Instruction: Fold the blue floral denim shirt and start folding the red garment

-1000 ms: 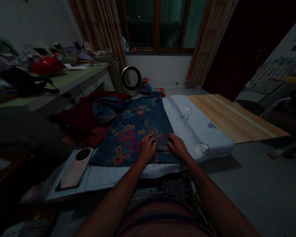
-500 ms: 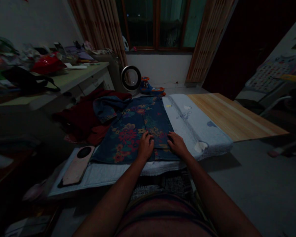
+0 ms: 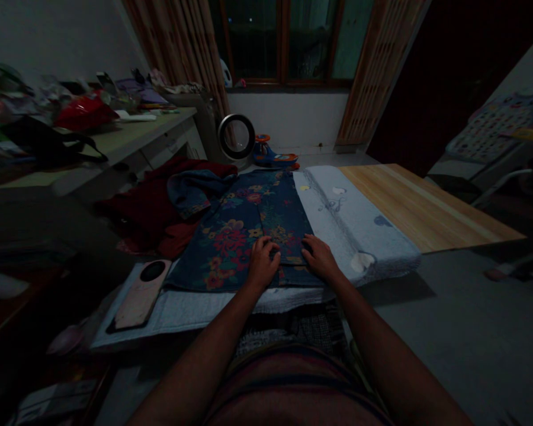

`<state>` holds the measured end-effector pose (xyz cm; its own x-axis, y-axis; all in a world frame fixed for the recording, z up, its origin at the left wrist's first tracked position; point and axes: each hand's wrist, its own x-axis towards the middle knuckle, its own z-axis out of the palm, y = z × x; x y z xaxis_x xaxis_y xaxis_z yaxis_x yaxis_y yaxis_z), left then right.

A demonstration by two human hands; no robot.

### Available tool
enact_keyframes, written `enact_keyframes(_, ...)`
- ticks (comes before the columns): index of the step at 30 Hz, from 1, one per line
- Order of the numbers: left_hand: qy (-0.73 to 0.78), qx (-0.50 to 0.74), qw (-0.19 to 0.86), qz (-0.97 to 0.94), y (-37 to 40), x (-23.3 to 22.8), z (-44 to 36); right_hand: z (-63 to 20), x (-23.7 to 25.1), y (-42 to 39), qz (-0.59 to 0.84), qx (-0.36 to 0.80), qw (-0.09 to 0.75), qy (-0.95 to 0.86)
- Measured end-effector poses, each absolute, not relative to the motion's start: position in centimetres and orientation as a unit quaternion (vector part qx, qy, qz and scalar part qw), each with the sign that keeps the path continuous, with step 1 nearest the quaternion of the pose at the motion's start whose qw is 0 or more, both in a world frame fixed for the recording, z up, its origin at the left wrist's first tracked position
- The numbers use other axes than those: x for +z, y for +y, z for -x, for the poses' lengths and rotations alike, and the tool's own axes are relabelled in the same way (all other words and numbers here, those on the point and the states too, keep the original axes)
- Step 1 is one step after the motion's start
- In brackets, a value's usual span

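A dark blue garment [image 3: 226, 254] with red, yellow and pink flowers lies spread on a pale quilted cover [image 3: 333, 207]. One part of it is folded over, its edge near my hands. My left hand [image 3: 264, 260] rests on the fabric at the left side of this fold, fingers slightly bent and thumb apart. On the opposite side, my right hand [image 3: 320, 257] touches the garment's right edge, fingers spread and lightly curved. Both palms face down, so the undersides of the fingers are hidden.
Left of the garment lies a pink phone [image 3: 135, 302]. Dark red clothing [image 3: 146, 207] is heaped beyond it. A cluttered desk [image 3: 128, 139] stands at the left. A wooden board [image 3: 426, 207] extends to the right. A round-framed fan [image 3: 236, 137] and a blue-orange ride-on toy [image 3: 273, 157] stand near the window.
The view has shifted very slightly. Both hands stay at the same places on the garment, and the fabric looks unchanged.
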<state>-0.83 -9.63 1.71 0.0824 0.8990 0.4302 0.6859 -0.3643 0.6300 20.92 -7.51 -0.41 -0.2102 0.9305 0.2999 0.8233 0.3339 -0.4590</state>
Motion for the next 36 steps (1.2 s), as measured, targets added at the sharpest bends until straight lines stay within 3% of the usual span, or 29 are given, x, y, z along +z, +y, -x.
enact_keyframes(7,0.428,0.316,0.262,-0.805,-12.7,2.8,2.3,-20.9,-0.6,-7.5,0.567,0.094,0.270,-0.773)
enact_keyframes(13,0.384,0.250,0.292,-0.840,-13.0,3.0,3.0,-20.9,-0.6,-7.2,0.571,0.094,0.267,-0.770)
enact_keyframes(20,0.411,0.281,0.318,-0.807,-12.4,2.5,2.6,-20.4,2.1,-9.9,0.468,0.141,0.314,-0.814)
enact_keyframes(24,0.416,0.296,0.327,-0.795,-12.5,2.5,2.4,-19.7,3.2,-11.5,0.419,0.222,0.251,-0.844)
enact_keyframes(28,0.412,0.297,0.343,-0.790,-12.8,2.7,2.7,-19.8,3.1,-11.6,0.419,0.249,0.243,-0.839)
enact_keyframes(36,0.391,0.255,0.333,-0.819,-13.5,3.0,4.0,-19.3,2.2,-11.8,0.445,0.195,0.207,-0.849)
